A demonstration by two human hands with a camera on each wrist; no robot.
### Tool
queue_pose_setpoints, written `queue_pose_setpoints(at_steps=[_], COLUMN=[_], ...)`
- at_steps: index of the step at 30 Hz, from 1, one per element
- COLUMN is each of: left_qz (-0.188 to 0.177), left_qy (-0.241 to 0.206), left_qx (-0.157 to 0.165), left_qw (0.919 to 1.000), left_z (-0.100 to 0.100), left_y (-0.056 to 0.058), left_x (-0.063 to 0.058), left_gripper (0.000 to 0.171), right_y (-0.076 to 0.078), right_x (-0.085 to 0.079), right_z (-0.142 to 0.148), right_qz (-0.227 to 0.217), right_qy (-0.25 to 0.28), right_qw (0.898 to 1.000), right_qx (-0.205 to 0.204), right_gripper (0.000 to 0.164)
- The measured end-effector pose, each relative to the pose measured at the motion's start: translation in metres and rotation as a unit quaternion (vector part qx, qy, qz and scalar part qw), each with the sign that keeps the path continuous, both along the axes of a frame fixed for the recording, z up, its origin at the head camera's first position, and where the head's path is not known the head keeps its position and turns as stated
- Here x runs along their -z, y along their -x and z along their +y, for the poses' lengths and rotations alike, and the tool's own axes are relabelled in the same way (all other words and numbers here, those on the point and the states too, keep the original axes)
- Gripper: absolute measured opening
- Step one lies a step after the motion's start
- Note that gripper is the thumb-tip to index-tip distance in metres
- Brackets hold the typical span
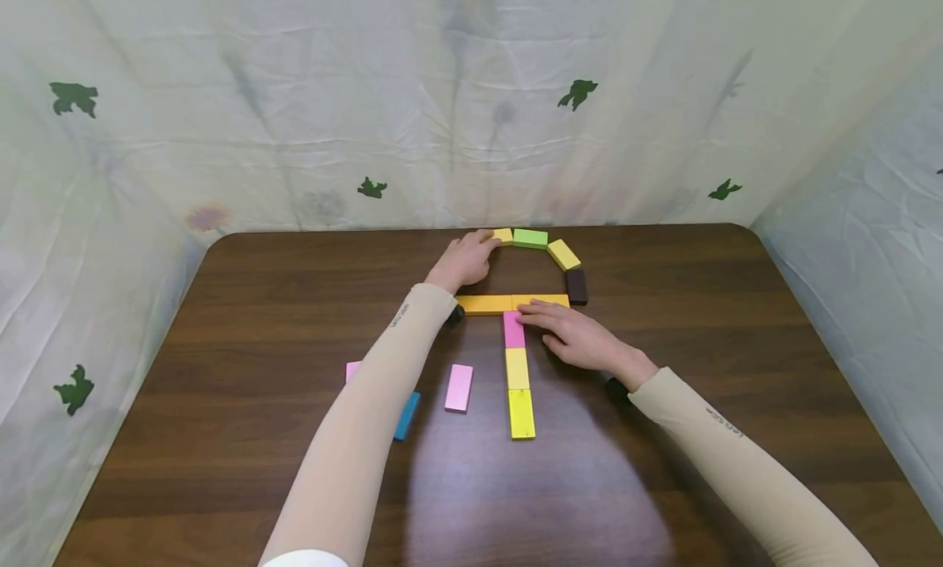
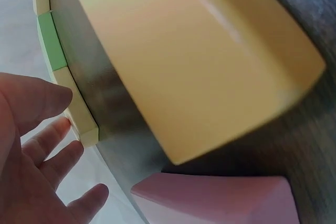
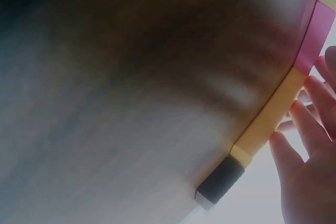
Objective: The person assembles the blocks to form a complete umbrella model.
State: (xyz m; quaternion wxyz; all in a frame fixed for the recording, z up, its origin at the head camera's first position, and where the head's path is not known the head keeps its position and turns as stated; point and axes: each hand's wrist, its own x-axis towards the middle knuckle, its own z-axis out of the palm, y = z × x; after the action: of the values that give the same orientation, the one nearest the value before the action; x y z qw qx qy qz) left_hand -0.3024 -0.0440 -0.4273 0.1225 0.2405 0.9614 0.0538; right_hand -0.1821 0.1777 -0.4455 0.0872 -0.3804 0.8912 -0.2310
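Note:
My left hand (image 1: pixel 466 260) is at the table's far side, its fingertips touching a pale yellow block (image 1: pixel 504 236). In the left wrist view its thumb and fingers lie loosely spread about that block (image 2: pixel 79 106). An arc continues with a green block (image 1: pixel 530 238), another yellow block (image 1: pixel 564 254) and a black block (image 1: pixel 577 286). Extended fingers of my right hand (image 1: pixel 578 334) touch the right orange block (image 1: pixel 545 299), near a pink block (image 1: pixel 513 331). The left orange block (image 1: pixel 484 305) lies end to end with it. Below the pink one run two yellow blocks (image 1: pixel 518 369).
Left of the column lie a loose light pink block (image 1: pixel 458 389), a blue block (image 1: pixel 407 416) and another pink block (image 1: pixel 353 371), the last two partly hidden by the left sleeve (image 1: pixel 368 420). Pale cloth (image 1: pixel 295 101) hangs behind and beside the brown table (image 1: pixel 258 305).

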Motion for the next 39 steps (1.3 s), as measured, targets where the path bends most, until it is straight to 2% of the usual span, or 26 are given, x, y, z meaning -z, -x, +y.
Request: queue_pose_setpoints(at_steps=[9, 14, 20, 25, 29, 39], left_qz=[0.003, -0.011, -0.014, -0.024, -0.031, -0.039], left_qy=[-0.015, -0.027, -0.08, -0.132, -0.156, -0.17], left_qx=[0.013, 0.013, 0.009, 0.021, 0.036, 0.064], left_qw=[0.9998, 0.9995, 0.9966, 0.9908, 0.9866, 0.9827], left_z=[-0.01, -0.02, -0.042, -0.063, -0.078, -0.103], left_y=[0.0, -0.002, -0.008, -0.017, -0.025, -0.046], left_x=[0.0, -0.003, -0.01, -0.015, -0.014, -0.009], left_gripper=[0.049, 0.05, 0.05, 0.049, 0.048, 0.052], right_y=[0.0, -0.001, -0.002, -0.002, -0.001, 0.0], right_x=[0.0, 0.001, 0.001, 0.002, 0.002, 0.003], right_z=[-0.001, -0.002, -0.002, -0.001, -0.001, 0.0], right_qz=[0.003, 0.004, 0.001, 0.0, -0.003, 0.002], right_qy=[-0.005, -0.007, -0.005, -0.012, -0.015, -0.01], right_qw=[1.0, 1.0, 1.0, 1.0, 1.0, 1.0], right_qx=[0.003, 0.002, 0.006, 0.009, 0.009, 0.007], right_gripper=[0.048, 0.048, 0.048, 0.047, 0.047, 0.047])
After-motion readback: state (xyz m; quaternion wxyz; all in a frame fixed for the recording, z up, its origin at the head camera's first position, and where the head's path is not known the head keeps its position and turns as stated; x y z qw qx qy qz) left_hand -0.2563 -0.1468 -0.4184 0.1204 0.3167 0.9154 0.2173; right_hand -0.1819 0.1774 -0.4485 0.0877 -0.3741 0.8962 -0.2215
